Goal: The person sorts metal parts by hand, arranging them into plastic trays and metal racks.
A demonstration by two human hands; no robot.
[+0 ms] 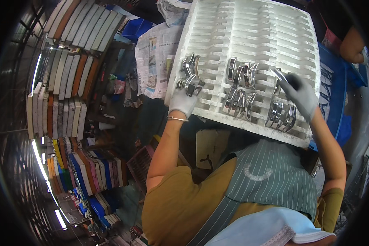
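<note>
A white slotted foam tray (250,37) lies before me, with several curved shiny metal pieces (235,102) seated on edge in its nearer slots. My left hand (183,100), in a white glove with dark fingertips, is closed around a curved metal piece (190,85) at the tray's left edge. Just beyond it stand other metal pieces (189,65). Over the right part of the tray, my right hand (301,94), gloved alike, pinches a metal piece (279,76) tilted above the slots. Nearer me sits another cluster of metal pieces (281,117).
Printed newspaper (155,61) lies left of the tray. A blue crate (336,86) holding dark curved items stands to the right. Another person's arm (352,45) shows at the upper right. Tall stacks of white and brown trays (61,110) line the left side.
</note>
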